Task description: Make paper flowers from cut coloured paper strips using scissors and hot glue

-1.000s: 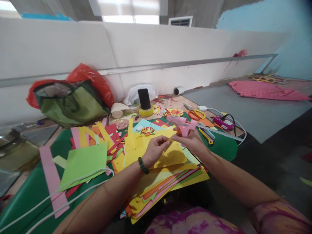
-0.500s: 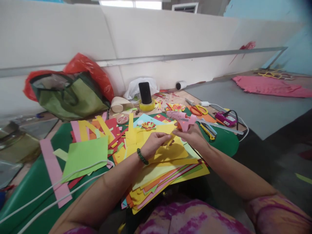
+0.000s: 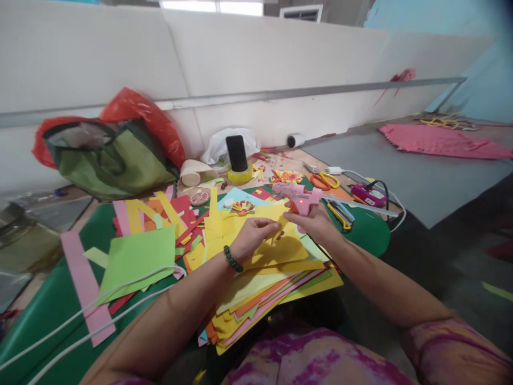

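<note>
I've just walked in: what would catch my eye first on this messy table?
Dead centre, the left hand and right hand pinch a small yellow paper strip above a fanned stack of coloured paper sheets; the right hand also grips a pink plastic glue gun. At far left, a green fabric bag slumps by the wall with a red plastic bag behind it.

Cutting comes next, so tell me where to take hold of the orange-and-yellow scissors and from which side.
Take the scissors by the handle loops, which lie flat at the near right end; the blades point away to the far left. Probably best to come from the right and above, clear of the pink glue gun and the left hand and right hand pinching yellow paper.
</note>
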`<state>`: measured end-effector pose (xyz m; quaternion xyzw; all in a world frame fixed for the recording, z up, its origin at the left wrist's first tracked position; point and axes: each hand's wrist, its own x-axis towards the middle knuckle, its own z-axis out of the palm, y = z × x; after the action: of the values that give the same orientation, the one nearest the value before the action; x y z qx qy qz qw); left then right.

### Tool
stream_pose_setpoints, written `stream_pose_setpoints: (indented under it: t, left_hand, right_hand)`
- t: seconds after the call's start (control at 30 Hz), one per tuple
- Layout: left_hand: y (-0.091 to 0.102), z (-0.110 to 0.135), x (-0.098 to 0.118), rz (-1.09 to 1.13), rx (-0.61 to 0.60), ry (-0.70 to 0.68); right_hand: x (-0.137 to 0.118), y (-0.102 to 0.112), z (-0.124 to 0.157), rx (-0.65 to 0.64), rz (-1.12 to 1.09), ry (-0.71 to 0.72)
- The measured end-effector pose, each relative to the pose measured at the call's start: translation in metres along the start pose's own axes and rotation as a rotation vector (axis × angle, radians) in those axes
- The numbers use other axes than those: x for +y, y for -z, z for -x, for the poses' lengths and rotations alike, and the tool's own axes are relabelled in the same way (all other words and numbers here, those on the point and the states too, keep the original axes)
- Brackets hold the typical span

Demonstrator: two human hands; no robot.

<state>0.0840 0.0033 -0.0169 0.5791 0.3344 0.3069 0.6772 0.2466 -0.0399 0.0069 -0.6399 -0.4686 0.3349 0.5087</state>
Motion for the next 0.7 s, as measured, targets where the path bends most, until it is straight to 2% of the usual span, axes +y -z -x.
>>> stream_pose_setpoints:
  t: [0.23, 0.7]
  left_hand:
    - [-0.0007, 0.0010, 0.0007, -0.011, 0.007, -0.033]
    - [-0.0006, 0.0008, 0.0002, -0.074, 0.026, -0.047]
  right_hand:
    - [0.0087, 0.0021, -0.0038, -0.029, 0.014, 0.025]
    - [0.0098, -0.0019, -0.0032, -0.034, -0.116, 0.070]
